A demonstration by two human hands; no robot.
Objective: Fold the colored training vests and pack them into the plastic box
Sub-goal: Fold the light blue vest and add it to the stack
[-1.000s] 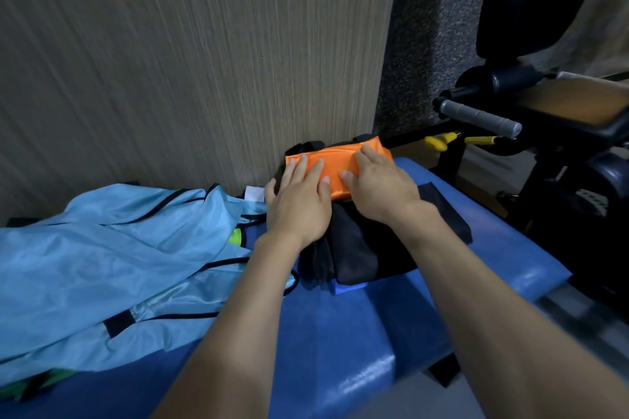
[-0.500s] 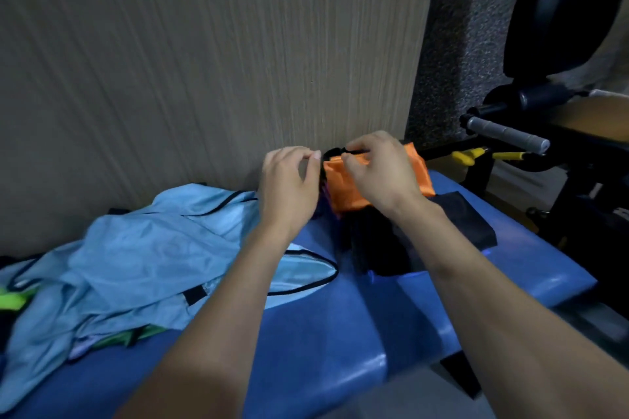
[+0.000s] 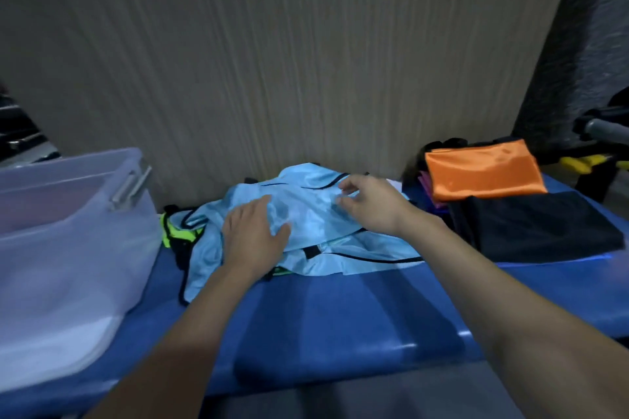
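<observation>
A light blue vest [image 3: 316,214] with black trim lies crumpled and unfolded at the middle of the blue worktop [image 3: 340,316], against the wall. A neon green vest [image 3: 177,234] peeks out from under its left edge. To the right, a folded orange vest [image 3: 483,170] tops a stack of folded dark vests [image 3: 534,231]. The translucent plastic box [image 3: 68,231] stands open at the left.

Crumpled light-blue vest with black trim [image 3: 306,214], a neon-green vest [image 3: 177,237] poking out underneath, shiny folded orange vest [image 3: 483,170] on a folded black cloth [image 3: 537,231], deep-blue padded bench [image 3: 340,309], frosted clear plastic box [image 3: 61,248], beige streaky wall panel [image 3: 272,61].
</observation>
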